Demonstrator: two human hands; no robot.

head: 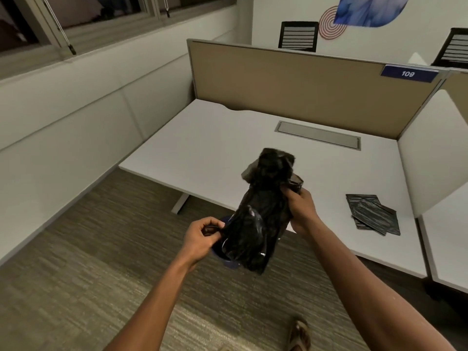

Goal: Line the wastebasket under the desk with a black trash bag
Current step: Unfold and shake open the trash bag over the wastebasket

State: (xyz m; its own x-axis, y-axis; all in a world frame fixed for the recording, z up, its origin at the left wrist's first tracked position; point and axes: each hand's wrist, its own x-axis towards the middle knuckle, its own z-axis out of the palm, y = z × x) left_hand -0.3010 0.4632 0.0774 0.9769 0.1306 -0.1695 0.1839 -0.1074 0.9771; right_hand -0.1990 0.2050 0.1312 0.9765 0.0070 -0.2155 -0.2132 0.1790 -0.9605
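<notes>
1. Black, glossy plastic fills the middle of the view: the trash bag is held up in the air in front of the near edge of the white desk, crumpled and only partly unfolded, its top bunched above the desk surface and its lower end hanging down toward the floor.
2. The left hand pinches a fold of the bag's lower left edge, thumb pressed against curled fingers, out in front of the desk edge over the carpet.
3. The right hand is closed around the bag's upper right side, fingers wrapped over a gathered wad of plastic (how deep the grip goes cannot be told), just over the desk's near edge.
4. Below the hanging bag, by the desk's near edge, a dark blue curved rim shows: the wastebasket, mostly hidden behind the plastic and the left wrist. Whether the bag's bottom touches it cannot be told.
5. On the desk, toward its right end, a small stack of folded black bags lies flat, well apart from both hands.
6. Along the desk's far edge stands a tan partition with a blue tag reading 109.
</notes>
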